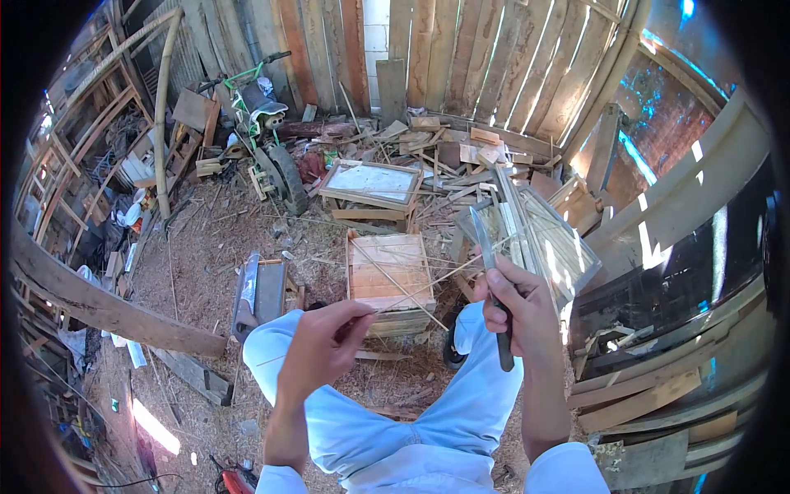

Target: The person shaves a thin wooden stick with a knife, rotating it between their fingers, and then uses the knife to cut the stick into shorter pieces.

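My right hand (517, 309) is wrapped round the dark handle of a knife (483, 239), whose blade points up and away from me. My left hand (325, 346) is closed in a pinch near my knee, level with the wooden box; a thin strip (403, 300) runs from near its fingertips toward the knife, though its end at the fingers is too small to tell. Another thin strip slants across the wooden box (391, 267) between my knees. The two hands are apart.
A saw (247, 288) leans by a dark board left of my knee. Beyond the box stand a framed panel (370, 181), a heap of scrap wood (461, 148) and a small green bike (263, 107). A long beam (115, 300) lies at the left, stacked boards (658, 395) at the right.
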Demonstrator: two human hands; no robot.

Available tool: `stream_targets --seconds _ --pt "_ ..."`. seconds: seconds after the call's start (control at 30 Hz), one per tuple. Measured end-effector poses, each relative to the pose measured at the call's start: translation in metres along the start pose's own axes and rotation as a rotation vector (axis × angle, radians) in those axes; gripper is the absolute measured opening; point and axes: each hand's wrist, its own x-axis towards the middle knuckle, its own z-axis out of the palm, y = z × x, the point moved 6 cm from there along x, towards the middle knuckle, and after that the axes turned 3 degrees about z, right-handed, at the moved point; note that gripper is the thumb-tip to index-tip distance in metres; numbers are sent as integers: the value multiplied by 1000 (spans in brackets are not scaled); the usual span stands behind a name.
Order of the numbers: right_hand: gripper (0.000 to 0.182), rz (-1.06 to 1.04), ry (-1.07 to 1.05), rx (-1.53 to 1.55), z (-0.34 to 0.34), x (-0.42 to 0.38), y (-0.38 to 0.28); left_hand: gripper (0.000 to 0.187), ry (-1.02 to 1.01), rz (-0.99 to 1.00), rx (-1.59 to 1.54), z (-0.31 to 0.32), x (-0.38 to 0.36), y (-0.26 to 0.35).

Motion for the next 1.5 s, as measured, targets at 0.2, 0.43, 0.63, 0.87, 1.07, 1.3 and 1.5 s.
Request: stream_targets --seconds 0.2,0.43,0.63,0.87,1.07,1.3,1.5 --pt "23 83 -155 -74 36 -11 39 9 86 77 41 18 10 20" --pt "31 94 -110 80 -4 0 7 14 2 68 157 0 -11 13" --pt "34 312 -272 69 34 -10 45 13 41 182 135 9 -4 13" --pt "28 120 -123 110 -10 2 6 10 41 106 149 -11 -12 5" --pt "30 163 -142 64 7 -4 19 10 20 65 144 -6 -14 -2" --pt "32 107 -107 75 -13 0 -1 8 36 100 129 -17 -16 -8" --pt "39 141 15 31 -26 6 -3 7 43 48 144 -23 -13 -10"
